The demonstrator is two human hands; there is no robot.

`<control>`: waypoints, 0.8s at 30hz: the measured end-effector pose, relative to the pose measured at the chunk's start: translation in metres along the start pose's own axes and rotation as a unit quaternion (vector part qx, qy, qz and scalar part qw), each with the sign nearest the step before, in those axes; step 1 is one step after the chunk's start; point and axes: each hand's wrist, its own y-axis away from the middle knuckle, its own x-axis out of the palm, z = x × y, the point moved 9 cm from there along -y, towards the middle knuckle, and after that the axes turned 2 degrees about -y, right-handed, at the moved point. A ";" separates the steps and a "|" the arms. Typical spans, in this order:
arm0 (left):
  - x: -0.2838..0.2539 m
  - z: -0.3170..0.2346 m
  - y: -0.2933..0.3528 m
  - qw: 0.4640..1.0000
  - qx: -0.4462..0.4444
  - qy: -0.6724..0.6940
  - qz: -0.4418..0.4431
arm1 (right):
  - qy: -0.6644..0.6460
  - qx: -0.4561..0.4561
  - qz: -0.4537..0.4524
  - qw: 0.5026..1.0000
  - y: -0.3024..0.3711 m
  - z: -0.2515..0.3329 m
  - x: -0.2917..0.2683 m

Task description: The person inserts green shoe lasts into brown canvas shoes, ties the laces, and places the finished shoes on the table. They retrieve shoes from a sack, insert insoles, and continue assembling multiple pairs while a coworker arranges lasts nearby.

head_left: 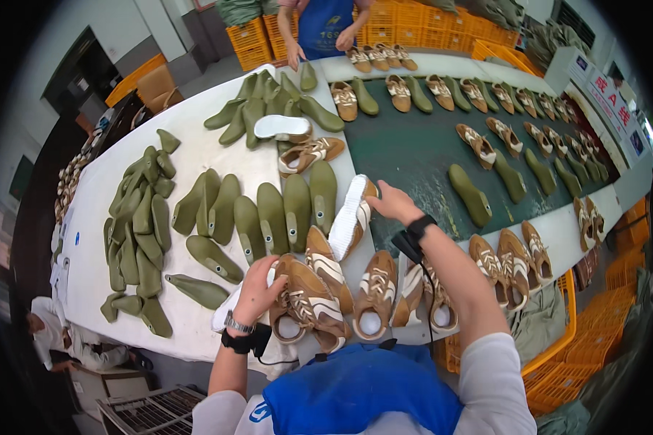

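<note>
Head view: right hand [395, 201], toward 3 o'clock from centre, grasps a brown suede-like shoe with white ribbed sole [350, 221]; left hand [257, 290], about 7 o'clock, touches a white-striped brown lace-up shoe [301, 293], whether gripping I cannot tell.

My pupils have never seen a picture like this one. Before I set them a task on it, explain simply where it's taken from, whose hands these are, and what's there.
There is no robot here. A wide fisheye camera on a person's head looks down, so straight edges bend near the rim. The bare left hand and right hand are the wearer's own. The right holds a shoe, its white sole showing; the left touches another brown shoe. On the white table lie many green foot-shaped forms. More forms and shoes stand on the dark green surface. Across the table is another person.
</note>
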 end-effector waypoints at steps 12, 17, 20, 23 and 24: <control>-0.002 0.024 0.074 0.970 -0.131 0.175 -0.103 | -0.754 0.020 0.022 0.657 -0.003 0.002 -0.003; 0.034 -0.051 0.020 0.938 -0.070 0.338 0.033 | -0.799 -0.056 0.046 0.597 0.063 0.038 -0.045; 0.047 -0.094 0.000 0.891 -0.038 0.437 0.113 | -0.779 -0.108 0.010 0.617 0.098 0.059 -0.054; 0.052 -0.122 0.000 0.754 -0.062 0.625 0.191 | -0.668 -0.162 -0.034 0.725 0.131 0.081 -0.054; 0.052 -0.131 0.003 0.666 -0.070 0.710 0.218 | -0.521 -0.262 -0.052 0.811 0.151 0.102 -0.057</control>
